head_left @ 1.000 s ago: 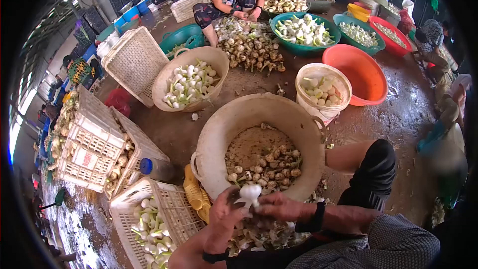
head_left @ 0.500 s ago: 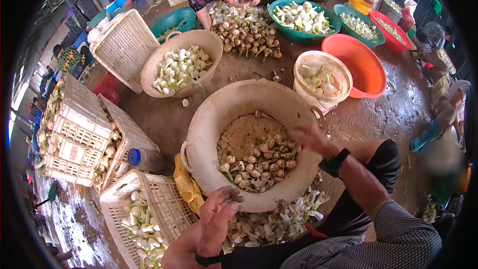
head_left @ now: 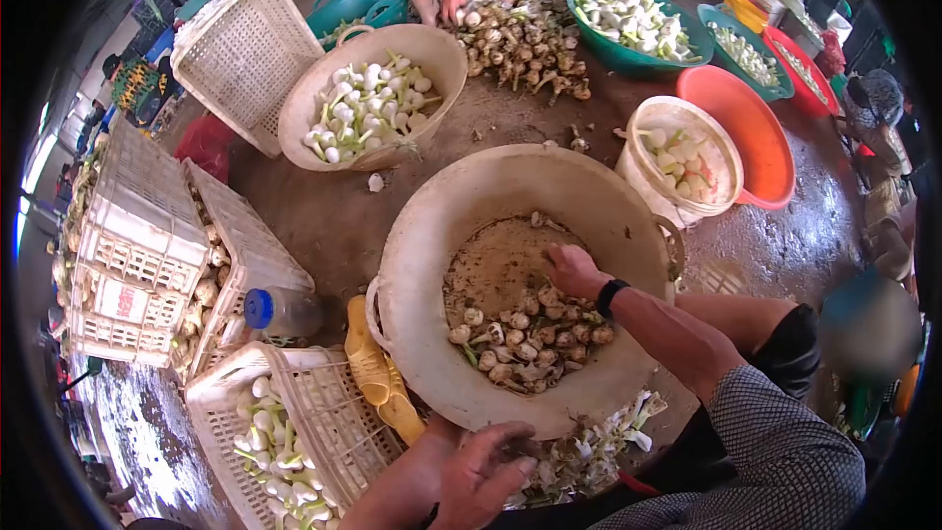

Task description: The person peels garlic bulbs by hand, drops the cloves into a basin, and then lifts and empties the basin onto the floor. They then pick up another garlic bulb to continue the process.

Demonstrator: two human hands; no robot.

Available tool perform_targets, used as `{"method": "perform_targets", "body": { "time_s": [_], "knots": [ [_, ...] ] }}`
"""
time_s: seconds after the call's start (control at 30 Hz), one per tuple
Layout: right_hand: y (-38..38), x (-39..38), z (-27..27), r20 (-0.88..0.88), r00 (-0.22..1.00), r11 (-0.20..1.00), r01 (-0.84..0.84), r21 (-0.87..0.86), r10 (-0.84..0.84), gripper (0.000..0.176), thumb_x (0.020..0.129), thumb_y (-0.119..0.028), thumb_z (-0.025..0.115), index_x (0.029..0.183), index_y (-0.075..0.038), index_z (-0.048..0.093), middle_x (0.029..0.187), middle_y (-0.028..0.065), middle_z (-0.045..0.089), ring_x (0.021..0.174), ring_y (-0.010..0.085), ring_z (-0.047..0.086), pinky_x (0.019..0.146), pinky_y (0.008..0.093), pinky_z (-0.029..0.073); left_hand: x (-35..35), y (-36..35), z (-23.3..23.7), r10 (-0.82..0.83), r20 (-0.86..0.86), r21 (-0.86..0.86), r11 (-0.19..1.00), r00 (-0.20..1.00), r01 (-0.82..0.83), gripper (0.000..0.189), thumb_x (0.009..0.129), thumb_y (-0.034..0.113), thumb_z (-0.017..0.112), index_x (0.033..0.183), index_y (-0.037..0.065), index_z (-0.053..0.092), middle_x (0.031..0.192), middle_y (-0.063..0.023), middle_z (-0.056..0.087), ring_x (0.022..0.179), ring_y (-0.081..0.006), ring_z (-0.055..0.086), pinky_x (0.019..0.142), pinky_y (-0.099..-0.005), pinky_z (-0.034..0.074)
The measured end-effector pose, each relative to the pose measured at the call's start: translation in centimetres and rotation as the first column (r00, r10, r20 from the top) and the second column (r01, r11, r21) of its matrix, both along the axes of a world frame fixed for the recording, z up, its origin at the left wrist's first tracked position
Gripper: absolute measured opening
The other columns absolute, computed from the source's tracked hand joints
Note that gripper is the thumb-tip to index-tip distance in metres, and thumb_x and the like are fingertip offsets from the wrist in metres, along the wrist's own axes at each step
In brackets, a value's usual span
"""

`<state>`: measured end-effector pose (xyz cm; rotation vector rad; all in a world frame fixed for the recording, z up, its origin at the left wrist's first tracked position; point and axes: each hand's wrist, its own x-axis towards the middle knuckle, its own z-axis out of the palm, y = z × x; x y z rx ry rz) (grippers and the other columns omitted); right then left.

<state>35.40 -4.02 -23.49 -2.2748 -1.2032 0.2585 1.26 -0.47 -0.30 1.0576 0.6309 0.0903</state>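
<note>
My right hand (head_left: 577, 271) reaches down inside the big pale tub (head_left: 412, 236), above the upper edge of the brown unpeeled bulbs (head_left: 530, 339). Its fingers point down and inward; what they hold, if anything, is hidden. My left hand (head_left: 483, 471) is low in the view, just outside the tub's near rim, with fingers bent and apart and nothing visible in it. Beside it lies a heap of leafy peelings (head_left: 589, 456).
A tub of white bulbs (head_left: 368, 113), a bucket (head_left: 653, 182) and a red basin (head_left: 770, 157) stand beyond. Crates (head_left: 339, 422), yellow shoes (head_left: 368, 363) and a blue-capped jar (head_left: 285, 312) are at left. Another person's hands (head_left: 451, 0) work at a bulb heap (head_left: 520, 44).
My right hand has moved from the tub's right wall down toward its middle. My left hand is lower and further right. The view has shifted, and the other person's hands have moved apart.
</note>
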Motion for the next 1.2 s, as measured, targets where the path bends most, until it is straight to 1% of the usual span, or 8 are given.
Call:
{"method": "perform_targets", "body": {
  "time_s": [0.17,0.4,0.5,0.6,0.77,0.83,0.93,1.2],
  "knots": [
    [2.1,0.0,-3.7,-0.161,0.983,0.786,-0.170,-0.595,0.090,0.015,0.084,-0.011,0.053,0.089,0.003,0.057,0.089,0.0268,0.061,0.087,0.0451,0.058,0.076,0.0547,0.046,-0.4,0.5,-1.3,-0.076,-0.107,0.076,0.994,0.991,0.084,0.040,0.088,0.008,0.064,0.126,-0.001,0.054,0.110,-0.0096,0.064,0.098,-0.0170,0.062,0.085,-0.0279,0.049],
    [-2.0,-1.6,-0.9,-0.132,0.990,0.956,-0.094,-0.278,0.059,0.018,0.082,-0.013,0.056,0.083,0.005,0.054,0.083,0.0277,0.061,0.083,0.0458,0.059,0.071,0.0531,0.046,0.1,1.3,1.2,-0.251,-0.247,-0.013,0.967,0.936,0.256,0.043,0.092,0.008,0.058,0.130,-0.004,0.046,0.123,-0.0124,0.056,0.108,-0.0179,0.057,0.091,-0.0282,0.046],
    [-3.6,-2.0,1.3,-0.057,0.983,0.977,-0.180,-0.111,0.175,0.022,0.085,-0.016,0.058,0.086,0.006,0.055,0.077,0.0250,0.060,0.073,0.0399,0.062,0.063,0.0500,0.047,-0.5,0.5,-1.0,-0.108,-0.030,0.055,0.992,0.994,0.110,0.044,0.088,0.007,0.064,0.126,-0.008,0.048,0.110,-0.0125,0.061,0.096,-0.0158,0.060,0.084,-0.0284,0.050],
    [-4.7,-5.4,9.5,-0.775,0.627,0.991,-0.038,-0.128,-0.076,0.035,0.091,-0.024,0.061,0.106,0.007,0.057,0.072,0.0095,0.060,0.061,0.0170,0.063,0.053,0.0340,0.052,-0.3,0.1,-1.1,-0.012,0.021,0.127,0.992,1.000,0.009,0.047,0.086,0.008,0.066,0.128,-0.005,0.048,0.105,-0.0115,0.060,0.090,-0.0112,0.059,0.078,-0.0254,0.051],
    [-6.0,-11.6,15.7,-0.981,0.188,0.986,0.148,0.073,0.045,0.042,0.093,-0.017,0.058,0.125,0.007,0.050,0.085,0.0097,0.063,0.065,0.0179,0.064,0.055,0.0306,0.054,0.2,-0.2,-1.4,0.023,-0.014,0.338,0.941,1.000,-0.017,0.058,0.080,0.008,0.068,0.132,-0.003,0.046,0.107,-0.0114,0.061,0.091,-0.0121,0.060,0.078,-0.0257,0.050],
    [-6.6,-13.7,15.0,-0.956,-0.187,0.963,0.191,0.190,0.226,0.038,0.095,-0.016,0.056,0.125,0.006,0.050,0.090,0.0104,0.063,0.066,0.0178,0.064,0.054,0.0301,0.054,0.5,-0.5,-1.5,0.025,0.123,0.359,0.931,0.992,-0.068,0.055,0.081,0.005,0.067,0.131,-0.002,0.048,0.107,-0.0109,0.062,0.092,-0.0124,0.061,0.081,-0.0257,0.050],
    [-7.2,-17.5,15.7,-0.908,-0.322,0.932,0.325,0.160,0.268,0.037,0.097,-0.020,0.055,0.125,0.005,0.050,0.088,0.0090,0.063,0.066,0.0165,0.063,0.053,0.0285,0.053,0.3,-0.5,-2.2,-0.062,0.239,0.276,0.961,0.969,-0.007,0.051,0.082,0.003,0.067,0.130,-0.003,0.050,0.108,-0.0100,0.064,0.095,-0.0130,0.061,0.083,-0.0260,0.050],
    [-10.5,-18.7,19.3,-0.984,0.175,0.976,0.204,0.079,0.043,0.036,0.096,-0.032,0.059,0.109,0.001,0.062,0.081,0.0055,0.063,0.063,0.0111,0.059,0.054,0.0257,0.049,-0.2,-0.2,-0.6,-0.042,0.209,0.181,0.984,0.977,0.003,0.045,0.082,0.004,0.071,0.124,-0.003,0.055,0.108,-0.0085,0.064,0.096,-0.0143,0.062,0.083,-0.0273,0.051]
  ]
}}
